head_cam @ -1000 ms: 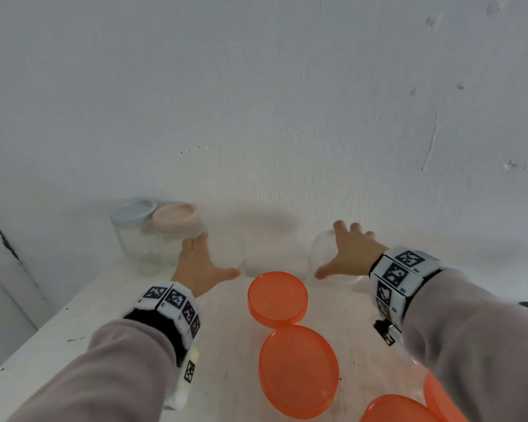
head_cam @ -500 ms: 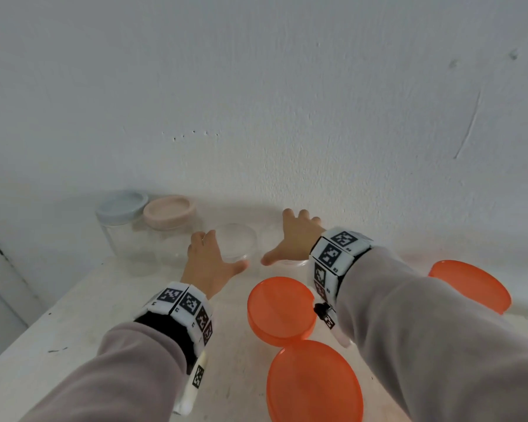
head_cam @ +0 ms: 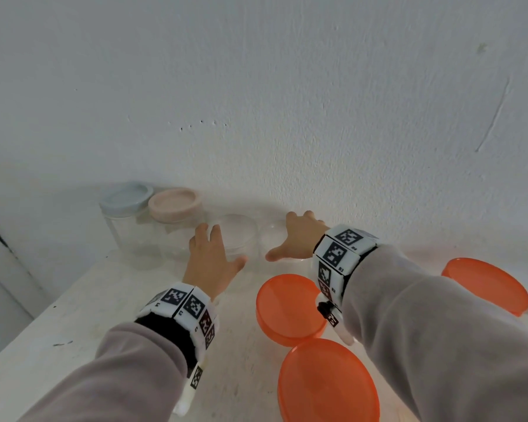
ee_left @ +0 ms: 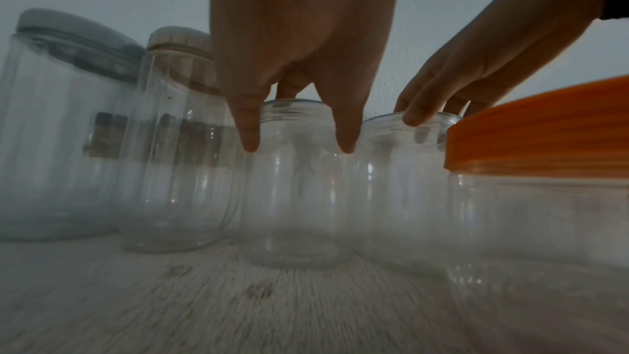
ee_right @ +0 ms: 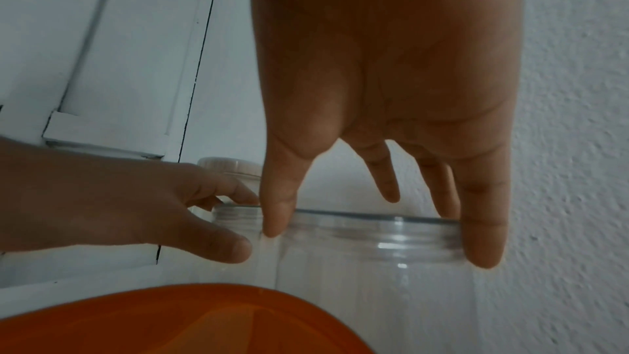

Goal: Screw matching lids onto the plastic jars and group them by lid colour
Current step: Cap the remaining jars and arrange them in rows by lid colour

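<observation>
Stood upright along the wall: clear jar with pale blue lid [head_cam: 125, 198], beside it clear jar with pink lid [head_cam: 175, 204], then two open clear lidless jars [head_cam: 237, 236] [head_cam: 272, 236] just beside each other, three orange-lidded jars [head_cam: 290, 304] [head_cam: 328, 382] [head_cam: 486, 284] nearer.

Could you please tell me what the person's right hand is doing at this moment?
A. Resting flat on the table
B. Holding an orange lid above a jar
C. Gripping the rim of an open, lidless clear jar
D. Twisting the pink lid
C: in the right wrist view, the right hand has its thumb and fingers curled round the threaded rim of a lidless clear jar, with no lid in it.
</observation>
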A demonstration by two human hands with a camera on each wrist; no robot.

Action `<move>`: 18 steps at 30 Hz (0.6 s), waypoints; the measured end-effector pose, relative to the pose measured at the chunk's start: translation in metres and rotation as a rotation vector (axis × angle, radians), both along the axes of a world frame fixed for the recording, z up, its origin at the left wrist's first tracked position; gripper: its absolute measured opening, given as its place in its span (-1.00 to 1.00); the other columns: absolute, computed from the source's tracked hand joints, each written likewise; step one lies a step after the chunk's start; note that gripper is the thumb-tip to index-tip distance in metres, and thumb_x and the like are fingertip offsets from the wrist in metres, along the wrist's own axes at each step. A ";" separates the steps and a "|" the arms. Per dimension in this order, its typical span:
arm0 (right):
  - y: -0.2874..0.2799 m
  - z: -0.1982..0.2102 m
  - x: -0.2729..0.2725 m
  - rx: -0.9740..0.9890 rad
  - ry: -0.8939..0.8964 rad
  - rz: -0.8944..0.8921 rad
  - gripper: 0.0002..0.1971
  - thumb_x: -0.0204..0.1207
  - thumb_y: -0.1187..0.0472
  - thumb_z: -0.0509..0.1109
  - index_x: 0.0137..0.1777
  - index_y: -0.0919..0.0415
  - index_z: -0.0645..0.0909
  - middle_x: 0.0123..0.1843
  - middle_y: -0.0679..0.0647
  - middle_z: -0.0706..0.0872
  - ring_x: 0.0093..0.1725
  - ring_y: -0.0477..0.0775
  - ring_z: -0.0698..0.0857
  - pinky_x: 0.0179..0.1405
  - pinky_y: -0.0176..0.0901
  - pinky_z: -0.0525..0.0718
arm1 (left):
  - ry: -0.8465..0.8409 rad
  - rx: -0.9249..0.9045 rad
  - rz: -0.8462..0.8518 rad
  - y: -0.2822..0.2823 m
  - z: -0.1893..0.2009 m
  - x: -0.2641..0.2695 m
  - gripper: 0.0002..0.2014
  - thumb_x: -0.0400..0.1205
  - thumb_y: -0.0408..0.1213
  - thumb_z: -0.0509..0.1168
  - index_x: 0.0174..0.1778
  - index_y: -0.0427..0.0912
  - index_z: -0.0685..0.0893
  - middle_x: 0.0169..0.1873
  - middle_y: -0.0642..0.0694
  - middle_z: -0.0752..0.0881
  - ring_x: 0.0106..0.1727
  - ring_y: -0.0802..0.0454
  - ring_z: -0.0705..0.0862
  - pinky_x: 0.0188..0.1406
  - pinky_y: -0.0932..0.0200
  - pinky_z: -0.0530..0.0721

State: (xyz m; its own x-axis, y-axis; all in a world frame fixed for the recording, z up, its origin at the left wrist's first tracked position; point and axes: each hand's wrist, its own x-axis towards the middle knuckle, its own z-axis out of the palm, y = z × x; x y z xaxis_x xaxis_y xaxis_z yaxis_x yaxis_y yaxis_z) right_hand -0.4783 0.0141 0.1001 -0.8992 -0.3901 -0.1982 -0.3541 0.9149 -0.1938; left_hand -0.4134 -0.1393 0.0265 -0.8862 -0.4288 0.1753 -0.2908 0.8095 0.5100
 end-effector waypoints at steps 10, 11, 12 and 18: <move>0.045 0.037 0.005 -0.021 0.039 0.117 -0.16 0.49 -0.23 0.41 0.64 0.13 0.15 0.51 0.18 0.33 0.45 0.25 0.41 0.37 0.11 0.48 | -0.093 -0.061 -0.080 0.003 0.020 0.013 -0.19 0.62 0.01 0.32 0.66 -0.20 0.05 0.66 -0.18 0.02 0.65 -0.19 -0.06 0.55 -0.10 0.20; 0.056 0.045 0.007 -0.036 0.043 0.131 -0.17 0.50 -0.22 0.41 0.64 0.11 0.14 0.52 0.16 0.33 0.44 0.23 0.42 0.39 0.12 0.48 | -0.085 -0.073 -0.108 0.006 0.023 0.017 -0.20 0.62 0.01 0.32 0.66 -0.19 0.08 0.66 -0.17 0.04 0.65 -0.18 -0.06 0.55 -0.10 0.21; 0.068 0.052 0.011 -0.051 0.050 0.142 -0.19 0.51 -0.21 0.40 0.64 0.08 0.15 0.52 0.14 0.33 0.41 0.19 0.44 0.39 0.11 0.49 | -0.076 -0.087 -0.141 0.009 0.026 0.020 -0.23 0.62 0.00 0.33 0.65 -0.18 0.11 0.65 -0.17 0.05 0.65 -0.17 -0.05 0.56 -0.10 0.19; 0.155 0.076 0.045 -0.060 0.088 0.149 -0.35 0.53 -0.21 0.38 0.57 -0.05 0.30 0.43 -0.02 0.42 0.13 -0.05 0.47 0.11 -0.22 0.39 | -0.090 -0.057 -0.403 0.042 0.040 0.054 -0.39 0.63 0.01 0.32 0.58 -0.02 0.31 0.58 -0.04 0.19 0.62 0.00 0.06 0.53 0.08 0.19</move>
State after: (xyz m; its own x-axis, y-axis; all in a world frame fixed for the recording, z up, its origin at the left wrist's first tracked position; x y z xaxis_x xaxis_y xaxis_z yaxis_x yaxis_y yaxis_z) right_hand -0.4329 0.1694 0.1761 -0.8431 -0.5295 -0.0939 -0.5032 0.8384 -0.2092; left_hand -0.3594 -0.0969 0.0668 -0.9941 -0.0365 0.1026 0.0134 0.8940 0.4479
